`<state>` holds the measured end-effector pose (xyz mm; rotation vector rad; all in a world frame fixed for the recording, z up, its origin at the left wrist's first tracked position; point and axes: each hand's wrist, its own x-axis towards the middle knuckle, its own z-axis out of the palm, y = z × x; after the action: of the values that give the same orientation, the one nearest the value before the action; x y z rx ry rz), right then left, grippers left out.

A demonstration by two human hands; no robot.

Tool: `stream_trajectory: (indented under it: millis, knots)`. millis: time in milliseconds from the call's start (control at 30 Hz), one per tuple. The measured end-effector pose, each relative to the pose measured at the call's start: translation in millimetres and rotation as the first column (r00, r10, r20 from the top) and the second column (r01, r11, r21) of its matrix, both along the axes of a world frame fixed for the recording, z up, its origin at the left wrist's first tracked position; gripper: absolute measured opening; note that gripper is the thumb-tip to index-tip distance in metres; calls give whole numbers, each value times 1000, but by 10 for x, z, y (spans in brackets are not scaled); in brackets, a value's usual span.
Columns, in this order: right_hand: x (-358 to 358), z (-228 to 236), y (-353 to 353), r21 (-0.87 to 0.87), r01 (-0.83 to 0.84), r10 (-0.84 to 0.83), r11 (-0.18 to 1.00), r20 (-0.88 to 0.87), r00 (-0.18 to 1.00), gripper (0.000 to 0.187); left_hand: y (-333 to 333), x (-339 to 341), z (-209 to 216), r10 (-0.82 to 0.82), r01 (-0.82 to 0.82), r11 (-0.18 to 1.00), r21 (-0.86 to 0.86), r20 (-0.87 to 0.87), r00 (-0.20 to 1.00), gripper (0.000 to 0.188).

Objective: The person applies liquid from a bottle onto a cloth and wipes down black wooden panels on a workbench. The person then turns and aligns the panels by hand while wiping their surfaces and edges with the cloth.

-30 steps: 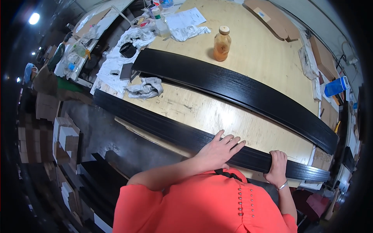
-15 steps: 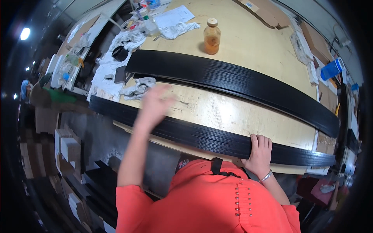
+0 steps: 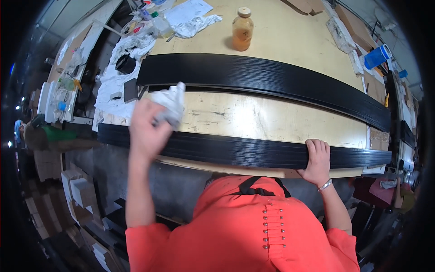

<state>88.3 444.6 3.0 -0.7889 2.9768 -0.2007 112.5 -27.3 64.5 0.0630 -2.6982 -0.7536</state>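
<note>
My left hand (image 3: 148, 129) is closed on a crumpled white and grey rag (image 3: 171, 103), lifted a little above the left part of the near black board. Fingers of my right hand (image 3: 318, 158) curl over the far edge of that near black board (image 3: 253, 152), toward its right end, with the thumb at its front edge. This board is long, narrow and grooved along its length. Across the table behind it lies a wider black board (image 3: 258, 79) with a wood-grain surface, apart from the near one.
A capped bottle of orange liquid (image 3: 243, 29) stands beyond the boards on the pale table (image 3: 290, 31). At left are a white cloth (image 3: 108, 97), a black cup (image 3: 125, 64), a small dark block (image 3: 131, 89) and several bottles. A blue container (image 3: 377, 57) is at far right.
My left hand has picked up the rag from the table and drawn it left and nearer. The right hand stays on the near board. The view has shifted slightly.
</note>
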Motion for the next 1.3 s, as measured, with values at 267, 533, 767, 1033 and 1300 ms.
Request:
stream_trajectory:
  millis: [267,533,767,1033,1300]
  knots:
    - [-6,22,-76,-24,-47,46,999,-28,999,86,642,687,-687,-180,175,982,65,78,981,56]
    - [-17,-6,-74,-17,-69,68,998,-47,997,90,-1844,1668,-414,849,-846,528,74,-24,528,30]
    - [-84,-34,-35,-14,-69,69,997,-46,997,91,378,1010,-836,-107,109,994,15,-99,989,32]
    - [-43,-38,-48,-38,-73,71,997,-50,996,90,365,984,-912,208,-222,969,-105,-129,969,42]
    - [-33,2,-43,-42,-64,62,997,-49,997,90,-510,1035,-590,476,-477,879,-11,73,876,37]
